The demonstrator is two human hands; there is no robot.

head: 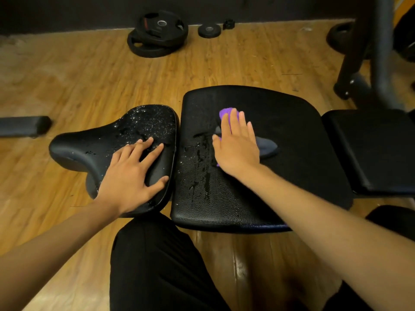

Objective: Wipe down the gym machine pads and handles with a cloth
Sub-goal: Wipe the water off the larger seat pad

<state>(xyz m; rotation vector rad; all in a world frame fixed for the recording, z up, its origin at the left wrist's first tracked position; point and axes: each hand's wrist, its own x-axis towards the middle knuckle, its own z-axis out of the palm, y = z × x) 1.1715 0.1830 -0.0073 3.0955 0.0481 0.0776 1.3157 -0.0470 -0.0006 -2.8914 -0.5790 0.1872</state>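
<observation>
Black leather-grain middle pad [292,135], wide, used as landmark. Purple-and-grey cloth [225,113] lies on its upper middle, pinned under right hand [238,149]: palm flat, fingers straight and together, pressing down, not curled round the cloth. Purple shows past the fingertips, a grey fold sticks out on the hand's right. Wet streaks [205,167] run down the pad left of the hand.

Just left of the middle pad, narrow gap between edges: saddle-shaped pad [101,144], covered in water droplets [146,117]. Left hand [132,176] rests flat on its near right part, fingers spread and straight, holding nothing.

Right of the middle pad, almost touching: third pad [370,149]. Behind that, dark machine frame [381,52].

Wood floor [67,75] is open left of and beyond the middle pad. Far beyond, by the wall: stacked weight plates [157,34] and a small plate [208,30]; any markings too small to read. Far left: padded bar end [22,127]. Black trouser leg [157,265] sits below the pad's front edge.
</observation>
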